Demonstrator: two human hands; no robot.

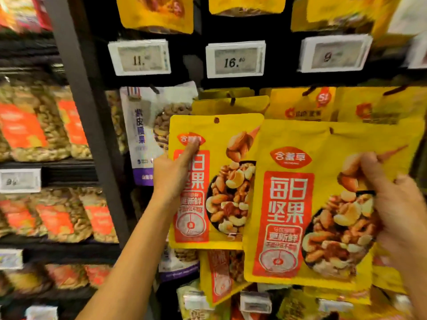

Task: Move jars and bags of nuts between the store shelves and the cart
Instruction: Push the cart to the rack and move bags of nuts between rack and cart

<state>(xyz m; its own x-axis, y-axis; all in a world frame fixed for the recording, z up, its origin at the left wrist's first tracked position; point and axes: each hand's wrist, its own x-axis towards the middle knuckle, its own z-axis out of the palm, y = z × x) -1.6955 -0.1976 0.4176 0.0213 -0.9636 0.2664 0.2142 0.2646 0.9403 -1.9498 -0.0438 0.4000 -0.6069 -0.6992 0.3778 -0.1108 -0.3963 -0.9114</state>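
Left hand: our left hand gripped the left yellow bag at its left edge, thumb pressed on the front near the red logo, the other fingers hidden behind the pack.
Right hand: our right hand gripped the right yellow bag at its right edge, thumb laid across the printed nuts, the other fingers behind it.
Left yellow bag: it was upright in front of the hanging display, its hang hole free of any hook, its right edge tucked behind the other bag.
Right yellow bag: it was nearer to us, tilted slightly, overlapping the first bag and covering the packs behind.
Hanging packs: more yellow bags hung on hooks just behind the 2 we held; a white and purple bag of cashews hung to their left.
Price tags: we read 3 of them above, marked 11, 16 and 9; the small digits were blurred.
Top row: more yellow packs hung above the tags, cut off by the frame.
Left shelves: clear bags of nuts with orange labels stood in rows beyond a dark upright post.
Cart: we could not see it.
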